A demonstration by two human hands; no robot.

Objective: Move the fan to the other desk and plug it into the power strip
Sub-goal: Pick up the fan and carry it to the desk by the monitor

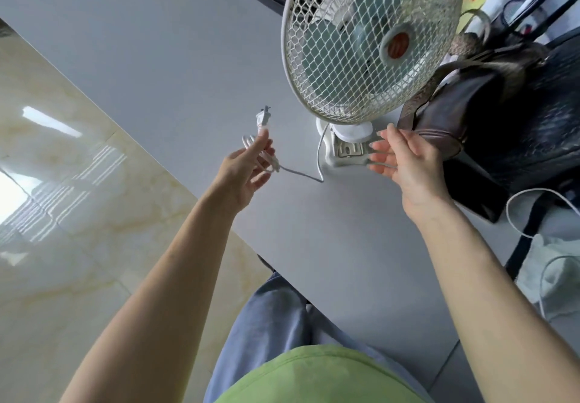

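A white desk fan (367, 41) with a mesh guard and an orange hub stands on the grey desk (163, 57), its base (345, 148) facing me. My left hand (248, 170) holds the coiled white cord and the two-pin plug (262, 118), which sticks up above my fingers. The cord (317, 164) runs loosely from my hand back to the fan's base. My right hand (405, 160) is open, palm turned left, fingers just beside the right side of the base. No power strip is in view.
A brown leather bag (455, 110) and a dark bag (539, 120) stand right of the fan, close to my right hand. A pen holder (527, 10) sits behind them. White cables (514, 214) lie at the right. Pale marble floor (62, 214) runs along the desk's left edge.
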